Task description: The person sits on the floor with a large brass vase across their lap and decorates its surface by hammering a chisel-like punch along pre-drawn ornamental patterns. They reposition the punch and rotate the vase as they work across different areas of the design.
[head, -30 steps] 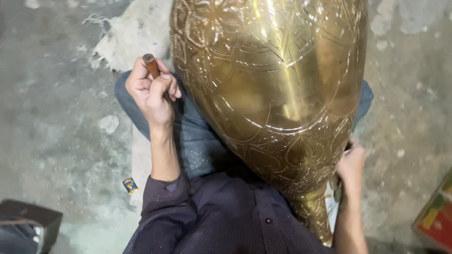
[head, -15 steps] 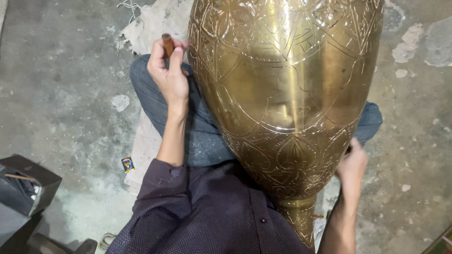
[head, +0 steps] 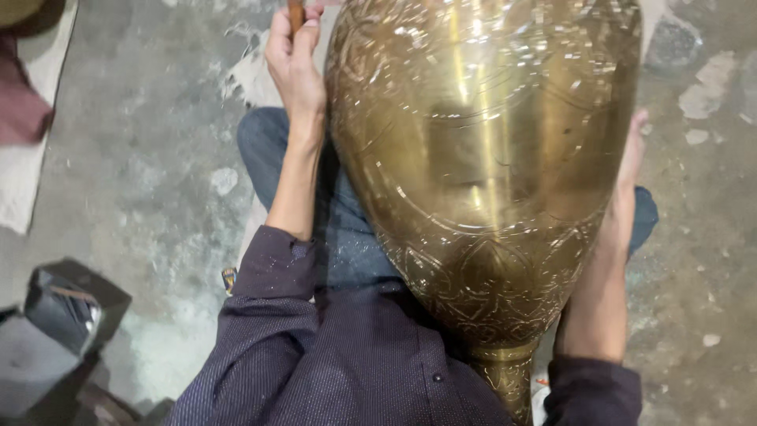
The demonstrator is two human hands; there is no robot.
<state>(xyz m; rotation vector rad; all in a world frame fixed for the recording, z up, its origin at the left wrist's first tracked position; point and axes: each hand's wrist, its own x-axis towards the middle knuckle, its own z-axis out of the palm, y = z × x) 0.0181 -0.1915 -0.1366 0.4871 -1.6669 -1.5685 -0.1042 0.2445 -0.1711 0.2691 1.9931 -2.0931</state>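
We have raised our left hand point(head: 296, 59), closed on a brown wooden handle point(head: 296, 12), higher beside the engraved brass vessel point(head: 481, 181) (resting on our lap), while our right hand point(head: 631, 158) now lies flat against it.

The right hand point(head: 633, 150) has slid from the brass vessel's point(head: 481, 181) lower edge up its side.

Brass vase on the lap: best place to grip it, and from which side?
Judging by its pose, grip the brass vase at the narrow neck near the torso, plus a flat palm on its wide flank. The belly is too broad and smooth to close a hand round; the right hand rests along its side, the left hand holds a wooden handle.
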